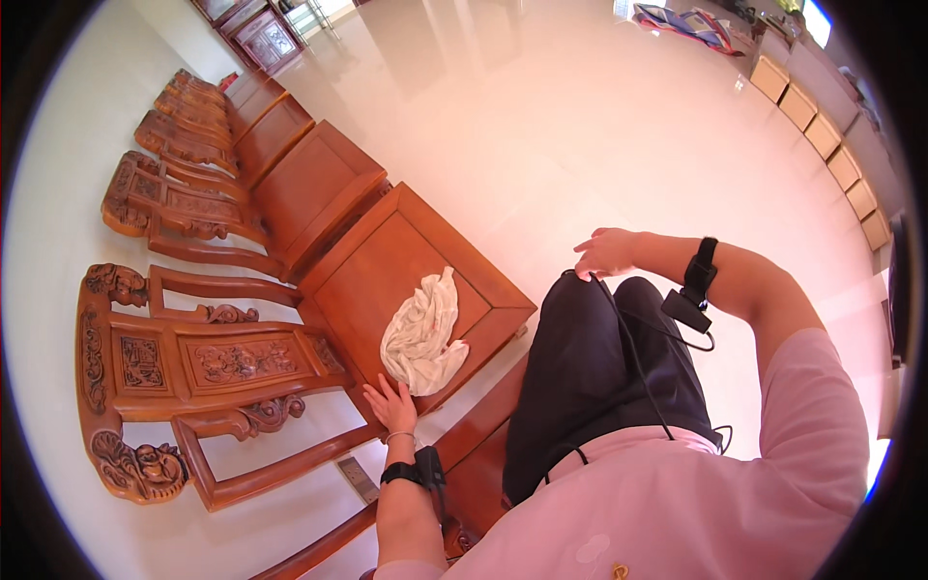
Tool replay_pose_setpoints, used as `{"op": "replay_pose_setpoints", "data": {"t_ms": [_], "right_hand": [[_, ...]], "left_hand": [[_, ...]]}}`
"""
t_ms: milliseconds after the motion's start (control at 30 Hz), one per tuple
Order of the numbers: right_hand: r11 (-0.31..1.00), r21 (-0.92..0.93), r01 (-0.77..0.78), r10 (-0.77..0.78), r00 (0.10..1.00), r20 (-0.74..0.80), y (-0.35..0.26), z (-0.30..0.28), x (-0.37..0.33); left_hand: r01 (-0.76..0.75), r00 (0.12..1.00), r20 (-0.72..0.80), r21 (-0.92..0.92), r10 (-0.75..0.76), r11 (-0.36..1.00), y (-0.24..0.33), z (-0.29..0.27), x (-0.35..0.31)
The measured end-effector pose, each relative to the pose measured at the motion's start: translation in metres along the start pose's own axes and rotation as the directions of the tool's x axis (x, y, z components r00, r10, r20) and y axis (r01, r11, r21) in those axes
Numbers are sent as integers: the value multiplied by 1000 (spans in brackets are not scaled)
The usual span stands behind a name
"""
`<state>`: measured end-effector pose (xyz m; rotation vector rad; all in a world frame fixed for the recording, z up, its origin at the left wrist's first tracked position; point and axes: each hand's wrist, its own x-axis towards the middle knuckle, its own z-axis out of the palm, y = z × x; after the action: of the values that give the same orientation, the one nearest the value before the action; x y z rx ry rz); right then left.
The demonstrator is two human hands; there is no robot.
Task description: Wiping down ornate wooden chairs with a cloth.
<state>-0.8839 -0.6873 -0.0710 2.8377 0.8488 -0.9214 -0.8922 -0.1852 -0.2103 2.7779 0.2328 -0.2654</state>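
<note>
On my feed, the pale, crumpled cloth [420, 333] lies on the brown wooden seat [353, 280], toward its near side, in front of the carved chair back [213, 358]. The left hand [391, 406] is much the nearer: it sits at the seat's near edge with fingers spread and nothing between them, and from there I have the cloth just ahead and slightly to the right. The bundle's longer axis runs away from that hand, leaning a little right at its far end, so its near edge comes right by the fingertips. The right hand [607, 253] is well apart from the cloth, off beyond the dark trousers [570, 358] by the knee. From up here I can't fairly tell whether the left fingers touch the fabric, or how far the right ones are closed, since they bend down and partly out of my sight. The cloth's underside and inner folds are hidden, its corners are lost in the creases, and the faint reddish marks on it are too small for me to make out.
</note>
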Motion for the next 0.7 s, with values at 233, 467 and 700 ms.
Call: {"op": "replay_pose_setpoints", "data": {"t_ms": [233, 467, 700], "right_hand": [[969, -195, -152, 174, 979, 104, 18, 1, -11], [904, 146, -402, 402, 915, 27, -22, -71, -136], [930, 134, -342, 69, 521, 851, 9, 182, -256]], "left_hand": [[-13, 1000, 28, 10, 13, 1000, 4, 2, -4], [-4, 978, -210, 40, 12, 999, 12, 10, -12], [-9, 959, -282, 2, 9, 1000, 16, 10, -7]]}}
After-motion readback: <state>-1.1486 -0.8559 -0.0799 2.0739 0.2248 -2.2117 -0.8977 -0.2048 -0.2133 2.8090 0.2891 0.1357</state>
